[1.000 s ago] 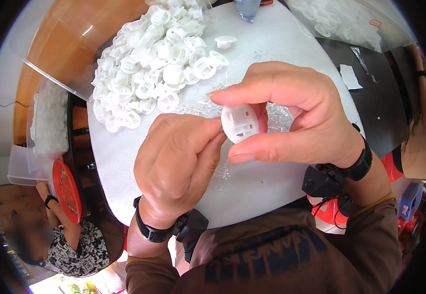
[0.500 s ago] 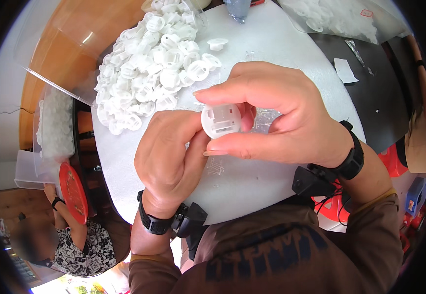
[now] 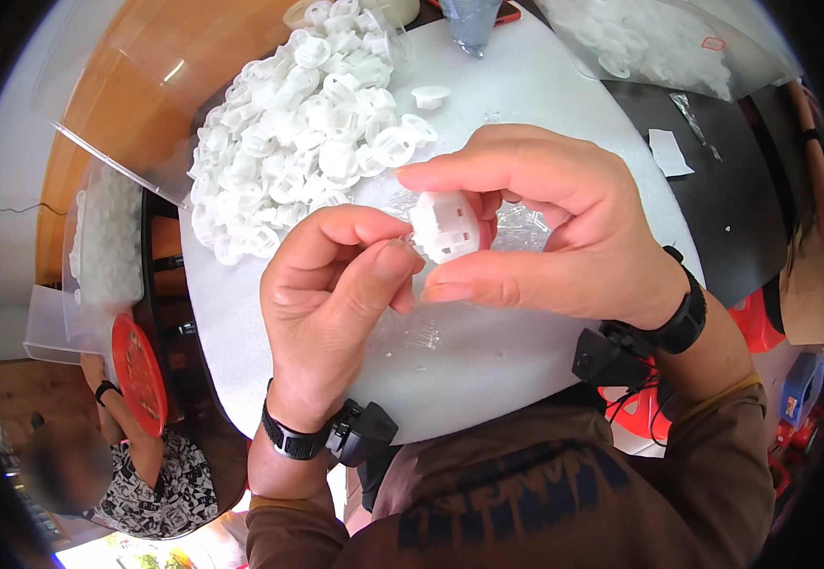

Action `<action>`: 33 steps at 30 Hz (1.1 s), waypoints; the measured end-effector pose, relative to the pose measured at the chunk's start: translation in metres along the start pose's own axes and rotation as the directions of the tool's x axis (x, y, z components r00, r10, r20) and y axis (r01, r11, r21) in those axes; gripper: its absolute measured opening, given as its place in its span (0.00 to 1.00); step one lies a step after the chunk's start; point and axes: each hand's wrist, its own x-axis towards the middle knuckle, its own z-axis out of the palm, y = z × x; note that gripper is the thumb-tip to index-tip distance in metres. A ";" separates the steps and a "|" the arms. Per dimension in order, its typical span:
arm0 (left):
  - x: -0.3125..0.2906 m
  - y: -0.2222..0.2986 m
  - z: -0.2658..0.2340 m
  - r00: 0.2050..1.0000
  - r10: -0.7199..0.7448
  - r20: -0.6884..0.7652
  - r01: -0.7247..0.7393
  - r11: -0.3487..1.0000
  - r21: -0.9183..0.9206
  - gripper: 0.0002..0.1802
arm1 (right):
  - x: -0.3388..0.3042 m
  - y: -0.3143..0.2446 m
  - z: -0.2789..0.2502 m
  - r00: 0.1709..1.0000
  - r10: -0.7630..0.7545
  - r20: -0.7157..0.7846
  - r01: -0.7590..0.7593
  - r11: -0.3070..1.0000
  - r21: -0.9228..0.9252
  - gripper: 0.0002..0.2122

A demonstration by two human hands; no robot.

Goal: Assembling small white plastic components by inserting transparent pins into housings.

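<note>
I held a small white plastic cap (image 3: 445,226) up in front of my chest, above the white worktop (image 3: 526,104), so that both hands could work on it at close range. My right hand (image 3: 564,232) was curled around it, thumb under and forefinger over, pinching it firmly so it would not turn. My left hand (image 3: 336,303) was closed at the fingertips, thumb and forefinger nipping something thin and clear at the cap's left edge; I could not tell exactly what it was. Scraps of clear plastic film (image 3: 412,332) lay on the worktop beneath my hands. Farther away, a heap of similar white caps (image 3: 298,142) spilled from a clear bag (image 3: 137,95), kept within easy reach. Another clear bag of white parts (image 3: 658,43) sat at the far right. Each wrist wore a black band. To my lower left another person (image 3: 137,484) sat beside a red stool (image 3: 137,375).
</note>
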 end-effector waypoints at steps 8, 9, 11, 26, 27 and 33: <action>0.002 -0.002 0.002 0.999 -0.019 0.036 0.023 0.995 -0.101 0.06 | 0.002 0.000 -0.003 0.995 0.077 0.061 -0.079 0.996 0.042 0.22; 0.002 0.000 0.002 0.999 -0.007 0.042 0.012 0.994 -0.111 0.06 | 0.002 -0.002 -0.004 0.995 0.073 0.063 -0.076 0.996 0.048 0.22; 0.001 0.004 0.001 0.999 -0.014 0.050 0.015 1.000 -0.009 0.09 | 0.003 -0.003 -0.001 0.997 0.061 0.047 -0.062 0.998 0.022 0.20; 0.000 0.008 -0.008 1.000 0.025 -0.001 -0.024 0.988 0.153 0.11 | 0.077 -0.084 -0.079 0.593 0.618 -0.516 -0.086 0.686 0.722 0.25; 0.001 0.007 -0.011 0.998 0.055 -0.015 -0.051 0.982 0.183 0.10 | 0.079 -0.091 -0.061 0.552 0.661 -0.509 -0.172 0.687 0.706 0.22; 0.005 0.001 -0.011 0.987 0.124 0.098 -0.152 0.920 0.361 0.05 | 0.024 -0.027 -0.044 0.872 0.488 0.047 -0.461 0.785 0.414 0.15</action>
